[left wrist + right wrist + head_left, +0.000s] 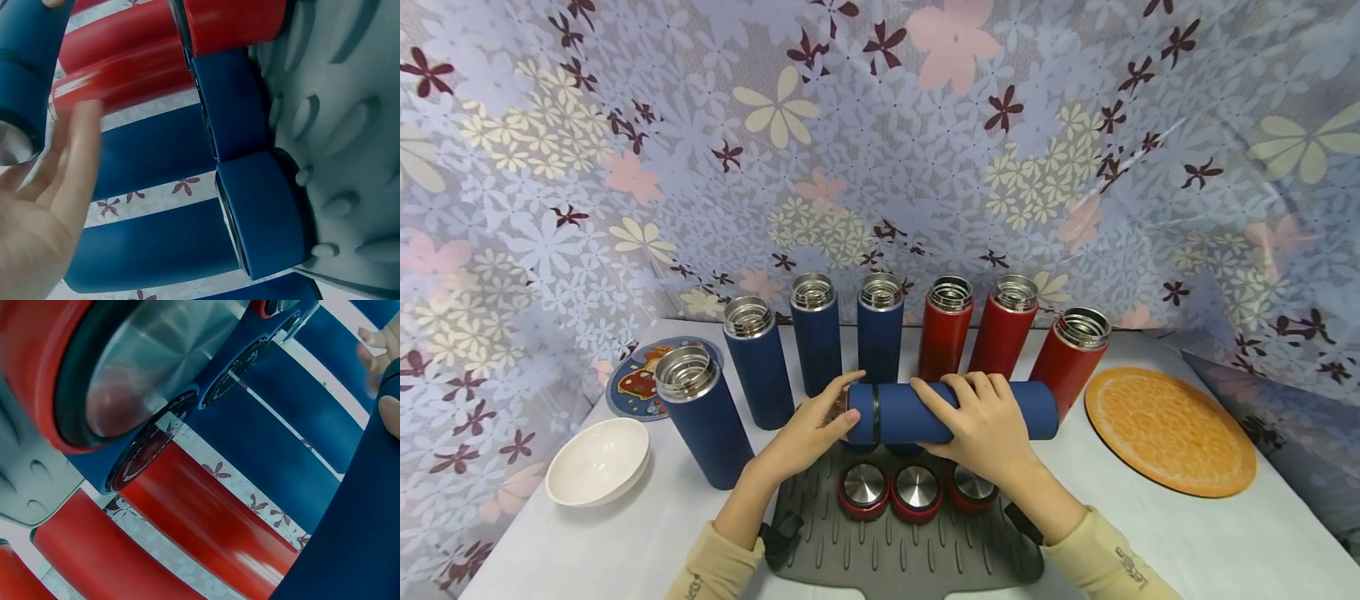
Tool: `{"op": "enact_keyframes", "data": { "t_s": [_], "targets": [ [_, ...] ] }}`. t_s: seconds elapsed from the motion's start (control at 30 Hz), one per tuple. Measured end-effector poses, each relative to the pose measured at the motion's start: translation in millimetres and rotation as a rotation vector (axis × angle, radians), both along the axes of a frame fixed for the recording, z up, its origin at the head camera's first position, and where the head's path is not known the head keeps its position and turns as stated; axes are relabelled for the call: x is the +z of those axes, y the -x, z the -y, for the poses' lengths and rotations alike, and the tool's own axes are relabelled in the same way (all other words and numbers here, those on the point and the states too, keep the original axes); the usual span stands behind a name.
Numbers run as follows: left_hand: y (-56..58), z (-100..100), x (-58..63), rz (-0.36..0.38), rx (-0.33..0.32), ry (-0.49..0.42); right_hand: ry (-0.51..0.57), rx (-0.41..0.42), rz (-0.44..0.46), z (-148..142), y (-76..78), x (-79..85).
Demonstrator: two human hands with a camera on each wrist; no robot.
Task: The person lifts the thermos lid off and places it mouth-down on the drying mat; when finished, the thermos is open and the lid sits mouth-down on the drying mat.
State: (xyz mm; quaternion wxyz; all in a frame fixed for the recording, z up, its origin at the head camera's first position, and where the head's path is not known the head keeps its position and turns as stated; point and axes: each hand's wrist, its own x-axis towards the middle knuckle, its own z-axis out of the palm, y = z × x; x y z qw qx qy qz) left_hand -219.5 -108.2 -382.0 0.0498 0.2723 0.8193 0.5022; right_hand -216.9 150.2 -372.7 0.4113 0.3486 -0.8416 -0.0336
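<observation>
A blue thermos bottle (917,414) with its blue cap on lies sideways in the air above the grey tray (910,562). My right hand (988,421) grips its body from above, fingers over the far side. Around the cap end hovers my left hand (808,429), thumb in front and fingers behind. The left wrist view shows those fingers (84,150) extended and blurred beside the silver cap top (15,144); contact is unclear. Below, red caps with silver tops (917,492) sit on the tray. Blue caps (259,215) beside them are mostly hidden in the head view.
Several uncapped blue bottles (703,425) and red bottles (946,337) stand upright in an arc behind the tray. A white bowl (598,462) and a blue round mat (662,371) lie left, an orange round mat (1172,433) right. Floral cloth (880,167) hangs behind.
</observation>
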Motion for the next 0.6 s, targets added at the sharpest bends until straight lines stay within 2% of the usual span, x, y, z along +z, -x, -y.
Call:
{"op": "enact_keyframes", "data": {
  "t_s": [0.07, 0.17, 0.3, 0.4, 0.6],
  "targets": [
    [-0.6, 0.3, 0.2, -0.007, -0.031, -0.060, 0.004, 0.002, 0.005, -0.5, 0.2, -0.1],
    [-0.9, 1.2, 1.0, -0.062, -0.085, -0.139, 0.008, 0.005, 0.013, -1.0, 1.2, -0.9],
    [-0.9, 0.9, 2.5, -0.135, -0.109, -0.144, 0.011, 0.004, 0.018, -1.3, 2.2, -2.4],
    [-0.9, 0.5, 3.4, -0.104, -0.081, -0.129, 0.020, 0.009, 0.016, -1.4, 2.3, -2.8],
    [-1.6, 0.1, 4.4, 0.036, -0.003, -0.075, 0.035, 0.017, 0.020, -1.5, 2.9, -3.8]
  ]
}}
